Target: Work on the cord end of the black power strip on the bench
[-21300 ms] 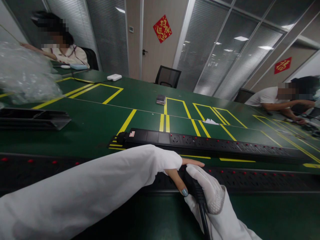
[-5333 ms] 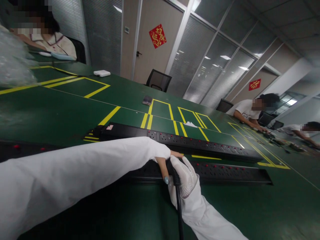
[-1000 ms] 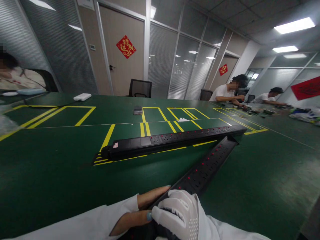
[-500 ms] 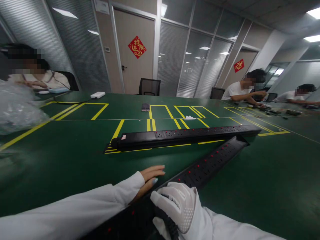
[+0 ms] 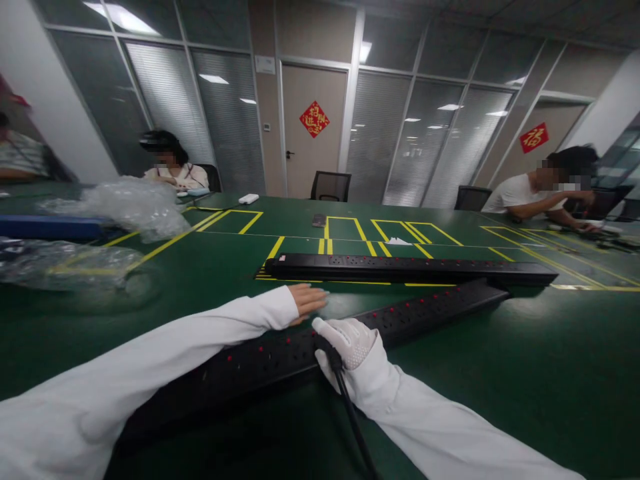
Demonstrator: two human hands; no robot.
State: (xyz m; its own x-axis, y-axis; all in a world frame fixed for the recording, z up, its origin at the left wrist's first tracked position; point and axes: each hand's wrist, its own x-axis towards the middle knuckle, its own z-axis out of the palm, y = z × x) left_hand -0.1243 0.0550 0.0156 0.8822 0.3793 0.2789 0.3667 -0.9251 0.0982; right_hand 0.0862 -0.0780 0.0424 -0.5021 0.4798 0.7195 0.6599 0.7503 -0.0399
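Observation:
A long black power strip [image 5: 425,308] with red-marked sockets runs diagonally across the green table in front of me. My left hand [image 5: 309,301], bare, lies at its far edge with the fingers stretched out and nothing in them. My right hand [image 5: 347,343], in a white glove, is wrapped round a black plug [image 5: 329,348] at the strip's sockets. From the plug a black cable [image 5: 356,420] hangs toward me. Whether the plug's pins sit in a socket is hidden. Beyond lies a second black power strip [image 5: 400,269].
Clear plastic wrap [image 5: 133,203] and a blue long object [image 5: 50,227] lie at the left. A small dark box [image 5: 319,220], white paper [image 5: 400,241] and a white device [image 5: 249,199] are farther back. People sit at the far left and right.
The view has turned left and shows more of the left side. My right hand and plug are at a socket farther along the near strip's visible part; my left hand stays stretched out.

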